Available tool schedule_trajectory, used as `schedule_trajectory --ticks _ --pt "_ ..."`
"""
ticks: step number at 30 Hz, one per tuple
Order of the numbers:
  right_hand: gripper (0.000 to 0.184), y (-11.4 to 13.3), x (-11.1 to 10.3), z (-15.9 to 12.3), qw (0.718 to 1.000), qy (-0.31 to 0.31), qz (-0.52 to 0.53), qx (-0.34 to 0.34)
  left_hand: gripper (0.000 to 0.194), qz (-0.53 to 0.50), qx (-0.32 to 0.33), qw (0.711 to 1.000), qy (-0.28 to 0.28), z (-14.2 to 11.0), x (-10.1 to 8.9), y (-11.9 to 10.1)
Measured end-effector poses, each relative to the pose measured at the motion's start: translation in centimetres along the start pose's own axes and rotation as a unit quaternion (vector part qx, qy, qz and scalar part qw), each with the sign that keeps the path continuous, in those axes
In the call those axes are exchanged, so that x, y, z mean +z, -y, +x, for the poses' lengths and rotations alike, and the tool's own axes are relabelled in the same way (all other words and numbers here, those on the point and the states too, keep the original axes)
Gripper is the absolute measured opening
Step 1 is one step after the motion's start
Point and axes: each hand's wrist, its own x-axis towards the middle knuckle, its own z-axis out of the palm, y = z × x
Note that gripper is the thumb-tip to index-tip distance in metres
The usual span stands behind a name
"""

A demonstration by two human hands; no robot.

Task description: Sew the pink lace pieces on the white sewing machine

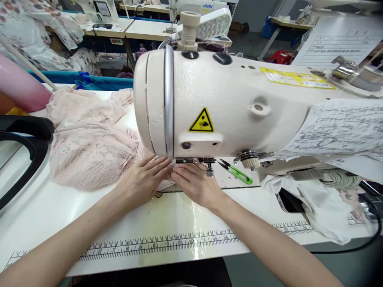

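A pale pink lace garment [92, 155] lies bunched on the white sewing table, its edge running under the head of a sewing machine [224, 103]. My left hand [142, 179] rests on the lace, fingers stretched out flat towards the needle area. Close beside it, my right hand [197, 183] lies low over the cloth's edge, its fingers extended to the left. Part of the right fingers is hidden behind the machine's lower parts. The needle and presser foot cannot be made out. Green-handled thread snips [236, 172] lie just right of my right hand.
A printed ruler strip [161, 243] runs along the table's front edge. At the right are white cloth [311, 203], a phone [289, 200] and handwritten papers [341, 131]. A black curved frame [32, 155] and a pink thread cone [24, 83] stand left. Other sewing tables are behind.
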Motion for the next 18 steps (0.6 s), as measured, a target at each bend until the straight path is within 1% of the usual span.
schedule_trajectory --ticks 3,8,13,18 --pt "0.020 0.2 -0.1 0.1 1.000 -0.015 -0.005 0.005 0.047 0.006 -0.001 1.000 0.008 -0.1 0.1 -0.1" --pt "0.021 0.2 -0.1 0.2 1.000 -0.018 0.001 0.004 0.049 0.014 0.005 1.000 0.015 -0.1 0.1 -0.3" --pt "0.021 -0.1 0.1 -0.1 1.000 0.001 0.021 0.010 0.047 0.061 0.012 0.998 0.010 0.1 0.1 -0.9" --pt "0.023 -0.3 -0.1 -0.2 0.999 0.031 0.028 0.021 0.045 0.065 -0.012 0.998 -0.007 0.3 0.2 -1.6"
